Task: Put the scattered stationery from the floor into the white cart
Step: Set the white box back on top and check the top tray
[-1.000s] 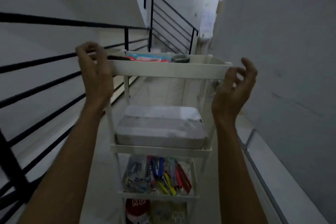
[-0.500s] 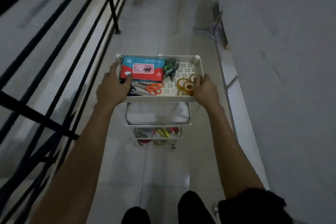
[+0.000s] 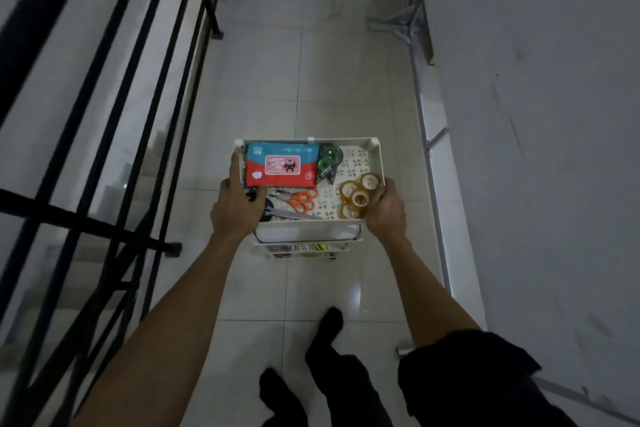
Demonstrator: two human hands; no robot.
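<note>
The white cart [image 3: 377, 156] stands on the tiled floor in front of me, seen from above. Its top tray holds a red and blue pack [image 3: 281, 167], a green correction tape [image 3: 329, 159], orange-handled scissors [image 3: 302, 199] and several rolls of clear tape [image 3: 356, 196]. My left hand [image 3: 239, 206] grips the tray's near left rim, with the thumb inside. My right hand [image 3: 386, 208] grips the near right corner, fingers curled over the rim beside the tape rolls. Lower shelves peek out under the tray, with coloured items on them.
A black metal railing [image 3: 138, 115] runs along the left, with stairs beyond it. A grey wall [image 3: 536, 149] closes the right side, with a metal frame [image 3: 398, 19] leaning at its base farther ahead. My dark legs and feet [image 3: 329, 340] show below.
My view has dropped from level with the cart to looking down on it. Both hands went from open at the top tray's sides to gripping its near rim.
</note>
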